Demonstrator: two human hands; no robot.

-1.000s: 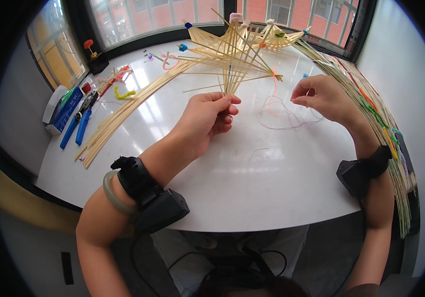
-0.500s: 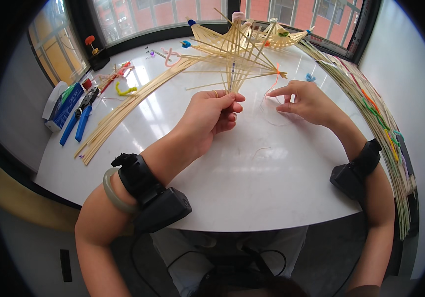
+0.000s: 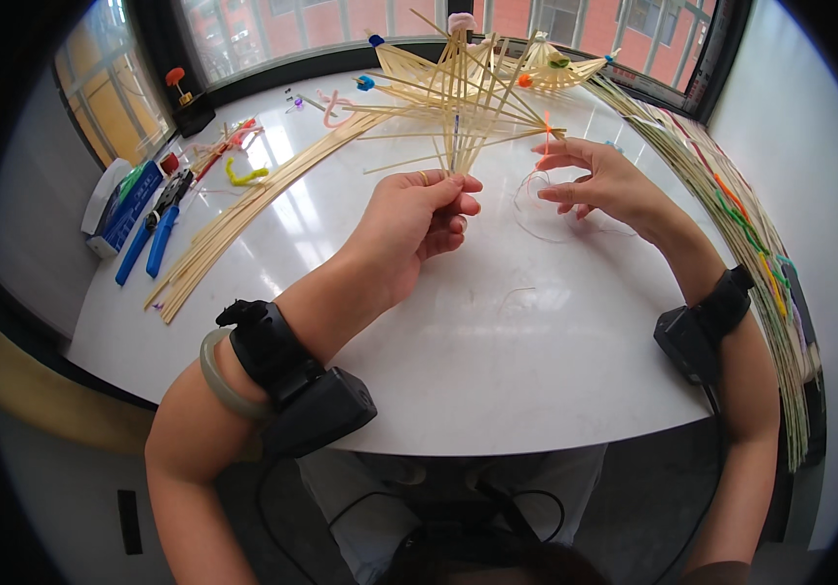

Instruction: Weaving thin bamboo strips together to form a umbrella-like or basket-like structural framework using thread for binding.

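Observation:
My left hand is closed, pinching the lower ends of a fan of thin bamboo strips that spreads upward and to both sides. To the right, my right hand has its thumb and index finger apart. An orange pipe cleaner hangs at the tip of a right-hand group of strips, close to those fingertips. Beside and below them loops a fine, pale thread or wire, partly too thin to follow. Behind the fan, more joined bamboo strips carry coloured knots at their tips.
Loose bamboo strips lie along the table's left. Blue-handled pliers, a blue box and a yellow pipe cleaner are further left. Long strips with coloured pipe cleaners line the right edge. A window stands behind.
My right hand has risen slightly toward the orange pipe cleaner, its fingers spreading more. The loop of thread has shifted and widened. My left hand keeps its hold, the fan moving slightly left.

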